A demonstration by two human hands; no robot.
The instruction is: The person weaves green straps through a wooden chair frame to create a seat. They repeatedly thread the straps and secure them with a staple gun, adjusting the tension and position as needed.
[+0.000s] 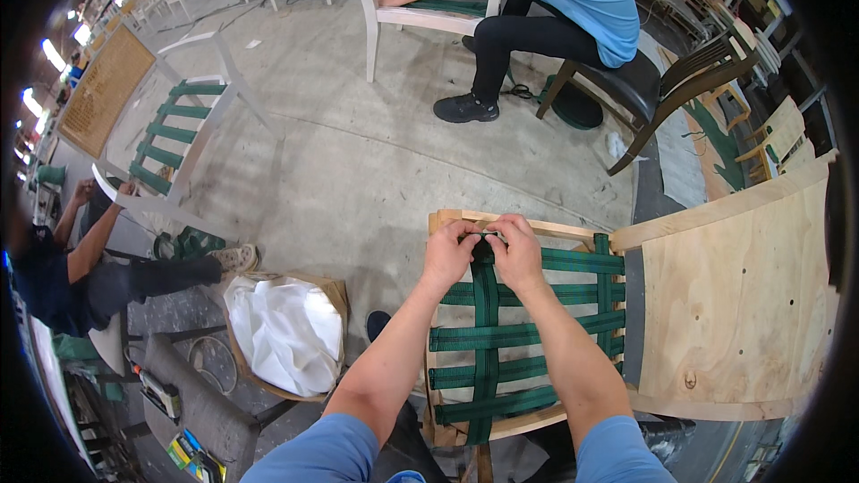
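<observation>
A pale wooden chair frame [743,304] lies in front of me, its plywood panel to the right. Dark green webbing straps [486,337] cross its seat opening, woven over and under each other. At the far seat rail, my left hand [450,255] and my right hand [517,255] meet with fingertips nearly touching. Both pinch the far end of the lengthwise webbing strap near the rail. My fingers partly hide the strap end, so I cannot see whether it is fastened there.
A box [338,304] holding white cloth stands left of my arm. Tools, including a staple gun [161,391], lie on a dark chair seat [192,425]. One co-worker [564,0] sits ahead at a white chair [429,22]; another [63,277] works at a webbed chair [179,130] on the left.
</observation>
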